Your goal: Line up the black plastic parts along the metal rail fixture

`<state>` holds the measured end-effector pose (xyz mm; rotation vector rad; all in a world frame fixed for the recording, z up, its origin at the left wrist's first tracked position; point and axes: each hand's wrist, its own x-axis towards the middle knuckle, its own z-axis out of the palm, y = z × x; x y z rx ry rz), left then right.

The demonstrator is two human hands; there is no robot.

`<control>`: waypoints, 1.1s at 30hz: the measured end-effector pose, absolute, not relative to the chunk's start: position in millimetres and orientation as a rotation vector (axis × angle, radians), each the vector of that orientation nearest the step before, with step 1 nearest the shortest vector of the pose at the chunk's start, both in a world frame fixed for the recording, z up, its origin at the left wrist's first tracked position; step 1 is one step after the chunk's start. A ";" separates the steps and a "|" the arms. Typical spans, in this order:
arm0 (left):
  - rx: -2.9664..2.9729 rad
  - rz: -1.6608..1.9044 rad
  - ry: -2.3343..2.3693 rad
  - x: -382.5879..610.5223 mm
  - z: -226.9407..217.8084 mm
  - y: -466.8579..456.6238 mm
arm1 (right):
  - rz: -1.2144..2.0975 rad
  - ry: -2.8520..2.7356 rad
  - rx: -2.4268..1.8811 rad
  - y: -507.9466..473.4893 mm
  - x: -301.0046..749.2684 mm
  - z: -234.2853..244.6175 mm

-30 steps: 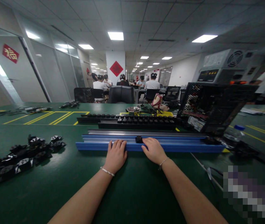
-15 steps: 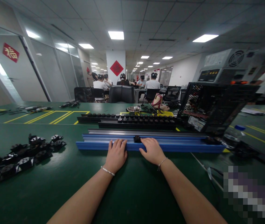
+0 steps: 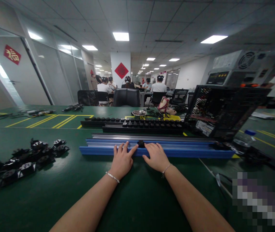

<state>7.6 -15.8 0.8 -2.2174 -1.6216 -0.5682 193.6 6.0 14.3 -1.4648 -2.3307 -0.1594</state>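
With your left hand [image 3: 122, 161] spread on the long blue grooved rail [image 3: 188, 153] and right hand [image 3: 157, 157] thumb-apart beside the small black block [image 3: 141, 143], guide evenly.

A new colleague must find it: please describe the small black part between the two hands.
On the green table lies a long blue rail. In its channel sits the small black part. Unlike the black parts clustered at left, it is flanked by the left hand and right hand.
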 end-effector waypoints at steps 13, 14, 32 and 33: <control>-2.223 -0.532 -1.620 8.0 1.6 -16.4 | -0.167 -2.331 -1.471 5.6 185.8 10.8; -2.224 -0.530 -1.622 8.2 1.9 -16.6 | -0.171 -2.333 -1.469 5.6 185.9 10.6; -2.162 -0.473 -1.653 14.8 0.7 -14.3 | -0.200 -2.345 -1.520 3.8 181.4 13.2; -2.148 -0.475 -1.658 15.7 -0.1 -13.6 | -0.198 -2.346 -1.520 4.0 181.4 13.2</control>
